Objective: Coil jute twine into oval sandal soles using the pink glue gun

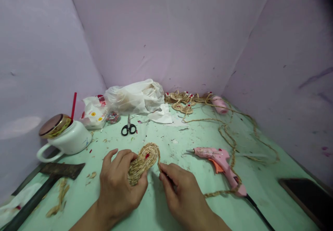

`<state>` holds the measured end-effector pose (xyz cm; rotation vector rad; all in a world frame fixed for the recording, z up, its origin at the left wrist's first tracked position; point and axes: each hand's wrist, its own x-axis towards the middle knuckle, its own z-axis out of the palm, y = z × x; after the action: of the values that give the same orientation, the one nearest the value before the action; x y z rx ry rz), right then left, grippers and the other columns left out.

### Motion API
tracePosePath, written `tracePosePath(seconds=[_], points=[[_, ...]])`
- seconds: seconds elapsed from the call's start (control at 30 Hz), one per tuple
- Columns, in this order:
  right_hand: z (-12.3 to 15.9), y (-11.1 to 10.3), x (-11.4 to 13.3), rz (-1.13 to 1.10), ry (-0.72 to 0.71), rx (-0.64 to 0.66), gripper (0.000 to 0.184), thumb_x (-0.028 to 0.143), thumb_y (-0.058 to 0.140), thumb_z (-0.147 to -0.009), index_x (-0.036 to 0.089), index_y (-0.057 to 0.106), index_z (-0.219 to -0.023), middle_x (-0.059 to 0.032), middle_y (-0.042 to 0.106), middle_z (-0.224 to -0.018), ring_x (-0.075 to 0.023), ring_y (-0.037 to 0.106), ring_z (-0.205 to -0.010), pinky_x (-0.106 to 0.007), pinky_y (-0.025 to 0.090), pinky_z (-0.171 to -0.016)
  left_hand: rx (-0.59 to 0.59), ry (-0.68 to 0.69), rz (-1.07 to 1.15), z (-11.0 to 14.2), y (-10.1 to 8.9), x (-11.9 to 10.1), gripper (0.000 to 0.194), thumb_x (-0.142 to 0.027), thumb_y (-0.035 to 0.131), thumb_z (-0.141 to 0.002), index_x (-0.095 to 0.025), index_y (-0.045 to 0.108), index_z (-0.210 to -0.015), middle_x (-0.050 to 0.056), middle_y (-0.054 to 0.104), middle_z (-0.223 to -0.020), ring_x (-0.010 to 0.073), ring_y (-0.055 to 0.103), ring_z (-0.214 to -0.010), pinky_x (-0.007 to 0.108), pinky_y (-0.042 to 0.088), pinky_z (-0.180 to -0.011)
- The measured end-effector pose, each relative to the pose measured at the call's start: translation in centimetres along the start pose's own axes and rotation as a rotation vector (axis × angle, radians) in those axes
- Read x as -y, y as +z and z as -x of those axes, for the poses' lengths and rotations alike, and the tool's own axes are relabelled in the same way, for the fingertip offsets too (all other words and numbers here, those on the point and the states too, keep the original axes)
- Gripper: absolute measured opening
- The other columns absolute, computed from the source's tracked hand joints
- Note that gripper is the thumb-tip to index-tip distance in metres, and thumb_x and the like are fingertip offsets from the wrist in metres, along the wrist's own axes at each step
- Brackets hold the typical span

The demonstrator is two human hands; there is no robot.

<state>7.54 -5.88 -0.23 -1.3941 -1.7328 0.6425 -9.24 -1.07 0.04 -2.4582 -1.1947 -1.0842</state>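
A flat oval coil of braided straw cord (143,161), with a small red spot near its middle, is tilted up above the green table. My left hand (118,180) grips it by its left and lower edge, fingers behind and thumb in front. With thumb and forefinger, my right hand (182,191) pinches the loose braided cord (159,156) where it leaves the coil's right side. The cord comes out again beyond my right hand and runs over the pink glue gun (217,158), which lies to the right, its nozzle pointing left.
Black-handled scissors (128,128) lie beyond the coil. At left are a white mug (74,139) with a gold-rimmed lid and a hammer (61,170). Plastic bags (137,95), coiled straw pieces (182,102) and a pink spool (219,105) line the back. A dark phone (305,198) lies right.
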Motion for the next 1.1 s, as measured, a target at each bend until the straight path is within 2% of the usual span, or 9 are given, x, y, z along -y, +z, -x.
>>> tracePosePath(seconds=[0.1, 0.3, 0.53, 0.73, 0.9, 1.1], points=[[0.3, 0.5, -0.2, 0.118, 0.001, 0.061, 0.03, 0.017, 0.038, -0.086, 0.011, 0.065, -0.095, -0.0102, 0.064, -0.075, -0.0206, 0.059, -0.067, -0.03, 0.045, -0.06, 0.051, -0.042, -0.002, 0.2, 0.4, -0.3, 0.02, -0.021, 0.058, -0.071, -0.016, 0.052, -0.089, 0.01, 0.062, -0.084, 0.0245, 0.058, -0.08, 0.05, 0.04, -0.088], [0.9, 1.3, 0.0, 0.362, 0.142, 0.211, 0.032, 0.015, 0.042, -0.081, 0.012, 0.064, -0.104, -0.0123, 0.066, -0.083, -0.0269, 0.063, -0.074, -0.035, 0.046, -0.063, 0.189, -0.144, -0.085, 0.6, 1.2, -0.9, 0.011, -0.025, 0.054, -0.07, -0.019, 0.053, -0.079, 0.006, 0.064, -0.077, 0.0241, 0.06, -0.073, 0.05, 0.039, -0.088], [0.6, 1.3, 1.1, 0.502, 0.205, 0.376, 0.051, 0.012, 0.051, -0.073, 0.009, 0.055, -0.124, -0.0154, 0.065, -0.099, -0.0304, 0.062, -0.089, -0.039, 0.049, -0.074, 0.255, -0.219, -0.095, 0.5, 1.5, -1.0, 0.014, -0.029, 0.054, -0.069, -0.017, 0.058, -0.075, 0.005, 0.066, -0.074, 0.0249, 0.062, -0.071, 0.052, 0.038, -0.089], [0.7, 1.2, 1.4, 0.5, 0.193, 0.392, 0.051, 0.008, 0.049, -0.073, 0.006, 0.055, -0.124, -0.0164, 0.064, -0.101, -0.0307, 0.06, -0.092, -0.041, 0.049, -0.077, 0.287, -0.242, -0.088, 0.4, 1.5, -1.0, 0.015, -0.031, 0.052, -0.069, -0.018, 0.059, -0.074, 0.005, 0.067, -0.072, 0.0259, 0.062, -0.072, 0.051, 0.04, -0.085], [0.7, 1.5, 1.3, 0.541, 0.158, 0.372, 0.049, 0.007, 0.048, -0.073, 0.007, 0.057, -0.12, -0.0158, 0.065, -0.098, -0.0295, 0.06, -0.089, -0.04, 0.049, -0.073, 0.304, -0.249, -0.096, 0.4, 1.6, -1.1, 0.017, -0.03, 0.05, -0.069, -0.017, 0.059, -0.073, 0.006, 0.066, -0.072, 0.0264, 0.063, -0.072, 0.05, 0.041, -0.083], [0.6, 2.2, 1.1, 0.589, 0.078, 0.381, 0.041, 0.004, 0.051, -0.068, 0.008, 0.063, -0.107, -0.0169, 0.066, -0.096, -0.0285, 0.059, -0.084, -0.038, 0.049, -0.065, 0.304, -0.204, -0.097, 0.7, 1.8, -1.1, 0.015, -0.03, 0.052, -0.07, -0.017, 0.058, -0.074, 0.007, 0.066, -0.074, 0.0256, 0.062, -0.073, 0.05, 0.039, -0.086]])
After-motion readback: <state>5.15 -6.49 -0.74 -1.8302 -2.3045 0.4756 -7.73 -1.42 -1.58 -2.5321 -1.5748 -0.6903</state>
